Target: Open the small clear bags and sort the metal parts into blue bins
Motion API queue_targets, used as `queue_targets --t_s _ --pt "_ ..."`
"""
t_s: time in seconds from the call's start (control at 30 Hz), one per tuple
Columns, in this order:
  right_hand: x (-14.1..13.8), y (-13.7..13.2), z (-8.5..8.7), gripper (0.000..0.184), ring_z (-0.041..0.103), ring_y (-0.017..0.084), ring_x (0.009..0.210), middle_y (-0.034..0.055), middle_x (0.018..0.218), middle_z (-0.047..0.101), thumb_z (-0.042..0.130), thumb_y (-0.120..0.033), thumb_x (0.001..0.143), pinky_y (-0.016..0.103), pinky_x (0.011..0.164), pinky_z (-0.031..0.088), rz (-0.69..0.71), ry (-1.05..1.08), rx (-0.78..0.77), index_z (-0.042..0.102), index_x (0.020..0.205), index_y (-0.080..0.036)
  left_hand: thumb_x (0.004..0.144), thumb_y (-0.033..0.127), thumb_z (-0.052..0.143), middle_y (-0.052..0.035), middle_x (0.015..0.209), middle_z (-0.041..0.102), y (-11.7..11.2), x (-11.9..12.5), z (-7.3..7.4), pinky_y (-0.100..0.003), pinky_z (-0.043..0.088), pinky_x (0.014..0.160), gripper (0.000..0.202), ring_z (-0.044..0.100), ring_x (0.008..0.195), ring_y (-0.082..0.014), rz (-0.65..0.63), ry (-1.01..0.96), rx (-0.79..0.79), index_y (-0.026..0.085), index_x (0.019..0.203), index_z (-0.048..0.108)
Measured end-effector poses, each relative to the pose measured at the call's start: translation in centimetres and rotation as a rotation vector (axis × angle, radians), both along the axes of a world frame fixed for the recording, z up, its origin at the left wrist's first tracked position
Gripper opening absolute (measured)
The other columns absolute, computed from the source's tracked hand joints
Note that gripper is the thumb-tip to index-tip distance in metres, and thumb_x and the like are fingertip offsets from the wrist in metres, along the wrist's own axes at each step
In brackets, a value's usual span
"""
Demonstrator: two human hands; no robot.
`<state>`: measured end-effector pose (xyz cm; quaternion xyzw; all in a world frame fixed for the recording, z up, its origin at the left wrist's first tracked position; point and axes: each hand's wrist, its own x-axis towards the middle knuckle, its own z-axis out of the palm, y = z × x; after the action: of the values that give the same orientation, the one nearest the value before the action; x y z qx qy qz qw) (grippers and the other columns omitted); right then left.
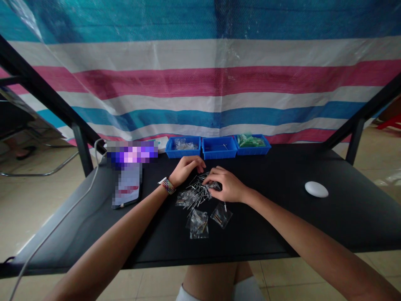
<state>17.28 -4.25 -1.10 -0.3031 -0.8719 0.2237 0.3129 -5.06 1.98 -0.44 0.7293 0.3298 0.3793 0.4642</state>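
A loose pile of thin metal rods, like blind rivets [198, 193], lies on the black table between my hands. My left hand [187, 168] rests at the pile's far left edge, its fingers bent down and close together. From the right, my right hand [228, 184] reaches over the pile, thumb and fingers curved round some shiny clear plastic and rods. What either hand's fingertips hold is too small to make out. Small clear bags with brass-coloured pieces lie about the pile: one bag [199, 223] in front, another bag [222, 215] near my right wrist, a third [185, 197] at left.
Along the back stand a blue bin [183, 154] with clear bags, a middle blue bin [219, 154] with a few rods, and a right blue bin [253, 150] with green bags. A phone [128, 186] lies left, a white oval object [316, 189] right. A white cable [72, 200] crosses the left side.
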Motion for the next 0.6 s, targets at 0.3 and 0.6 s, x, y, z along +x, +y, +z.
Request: queue_targets --t_s 0.3,0.6 --pt "0.6 2.0 -1.2 0.02 0.051 0.012 0.062 -0.0031 0.076 0.056 0.074 -0.028 0.085 0.026 0.055 0.041 -0.219 0.557 -0.476 0.071 0.103 -0.019 0.1 0.053 0.06 -0.0053 0.072 0.071 -0.3 0.1 -0.2 -0.027 0.051 0.067 0.044 0.064 0.066 -0.0158 -0.047 0.007 0.003 0.013 0.086 0.074" --pt "-0.4 2.1 -1.3 0.044 0.061 0.011 0.046 -0.0048 0.078 0.066 0.085 -0.045 0.079 0.021 0.038 0.047 -0.25 0.668 -0.623 0.06 0.107 -0.022 0.091 0.046 0.078 0.0 0.069 0.068 -0.9 0.7 -0.3 -0.024 0.047 0.064 0.033 0.061 0.063 -0.0124 0.0 0.077 0.054 0.014 0.1 0.074"
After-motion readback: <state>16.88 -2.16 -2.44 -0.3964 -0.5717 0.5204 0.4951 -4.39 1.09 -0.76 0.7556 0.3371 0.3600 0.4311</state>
